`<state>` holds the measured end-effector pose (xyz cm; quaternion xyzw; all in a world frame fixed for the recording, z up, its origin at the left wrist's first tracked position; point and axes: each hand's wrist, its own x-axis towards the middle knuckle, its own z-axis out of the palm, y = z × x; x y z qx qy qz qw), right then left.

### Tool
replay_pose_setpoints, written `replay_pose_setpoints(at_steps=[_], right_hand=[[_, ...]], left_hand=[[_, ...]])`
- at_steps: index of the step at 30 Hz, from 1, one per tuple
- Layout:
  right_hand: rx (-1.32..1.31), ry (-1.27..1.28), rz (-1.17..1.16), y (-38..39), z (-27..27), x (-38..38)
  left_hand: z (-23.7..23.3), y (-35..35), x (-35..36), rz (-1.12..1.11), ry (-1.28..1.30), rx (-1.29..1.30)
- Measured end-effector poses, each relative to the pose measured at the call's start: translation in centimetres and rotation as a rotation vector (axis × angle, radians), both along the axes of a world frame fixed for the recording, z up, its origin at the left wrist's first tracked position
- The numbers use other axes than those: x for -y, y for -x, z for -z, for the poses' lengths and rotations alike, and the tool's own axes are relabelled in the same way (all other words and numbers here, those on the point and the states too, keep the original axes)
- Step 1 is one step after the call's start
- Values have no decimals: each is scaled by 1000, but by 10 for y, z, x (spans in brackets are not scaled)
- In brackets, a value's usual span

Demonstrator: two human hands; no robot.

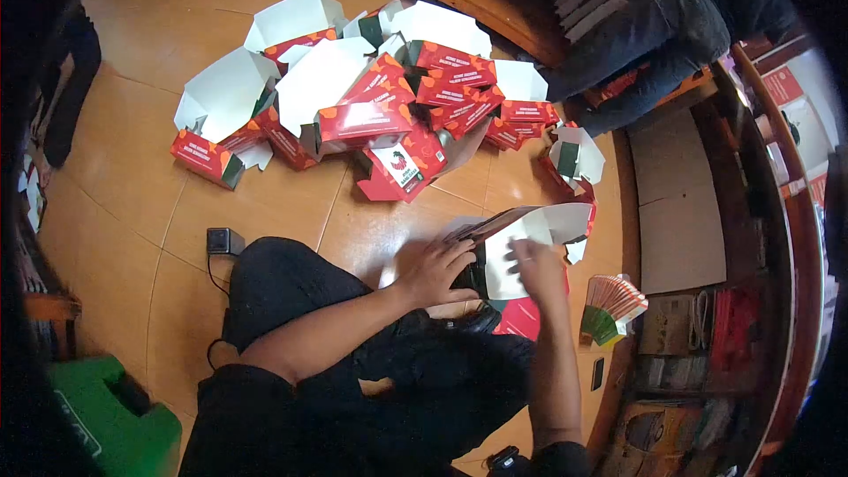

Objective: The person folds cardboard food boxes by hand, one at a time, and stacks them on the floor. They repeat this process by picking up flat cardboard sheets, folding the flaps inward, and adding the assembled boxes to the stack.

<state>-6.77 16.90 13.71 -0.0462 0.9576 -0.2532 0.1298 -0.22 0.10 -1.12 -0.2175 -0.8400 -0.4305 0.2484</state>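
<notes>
1. On the near side of the heap, an open carton (505,274) is held upright before the crossed legs, its white inside and raised flaps shown.
2. The left hand (435,272) is half open, its fingers laid loosely on the carton's left edge; whether anything is gripped cannot be told. The right hand (537,272) is blurred, its fingers partly curled at the white inside; its grip cannot be told either.
3. Nearer than the heap and to its right, a fanned stack of printed pieces (609,307) and a dark flat device (598,374) are seen, neither touched. Nearer and to its left, a small black box (225,241) is set with a cord.
4. In the heap (367,119), many red cartons appear to have been opened out, with white flaps raised. One carton seems to be in hand; no closed one can be made out, so closing, if wanted, is judged undone.
5. Everything is borne by a tiled floor (124,212). The heap is flanked on the right by a person in jeans (609,44) and backed by wooden shelving (477,4).
</notes>
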Motion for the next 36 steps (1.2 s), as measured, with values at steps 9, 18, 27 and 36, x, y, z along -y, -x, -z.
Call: replay_pose_setpoints(at_steps=[9,18,27,36], right_hand=[[-315,-60,254,29,52,-90],[-274,-20,299,10,53,-69],[-383,-55,269,11,68,-71],[-469,179,275,7,60,-93]], left_hand=[[-26,4,-42,-293,-717,499],[-39,25,-19,-365,-622,672],[-13,30,-22,-345,-583,579],[-23,-8,-20,-189,-478,339]])
